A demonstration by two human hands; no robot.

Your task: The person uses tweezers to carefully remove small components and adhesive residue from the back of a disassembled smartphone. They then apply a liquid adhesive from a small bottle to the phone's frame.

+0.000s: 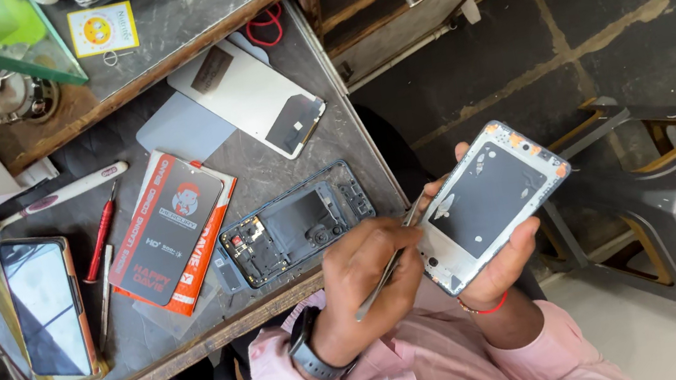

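The phone frame (pixel 490 201), right of centre, sits clamped in one hand (pixel 506 268) while the other hand (pixel 364 271) grips tweezers (pixel 391 264) touching it.

A silvery metal phone frame (pixel 487 203) with a matt dark panel is gripped, with dull orange adhesive seen along its one o'clock edge. A thin, shiny metal tool (pixel 385 268) is pressed at its eight o'clock corner. At nine o'clock, an opened phone body (pixel 295 228) of dark plastic is laid on the scuffed grey worktop (pixel 346 126), which is edged in rough worn wood. Soft pink cloth is shown on the sleeves (pixel 402 377).
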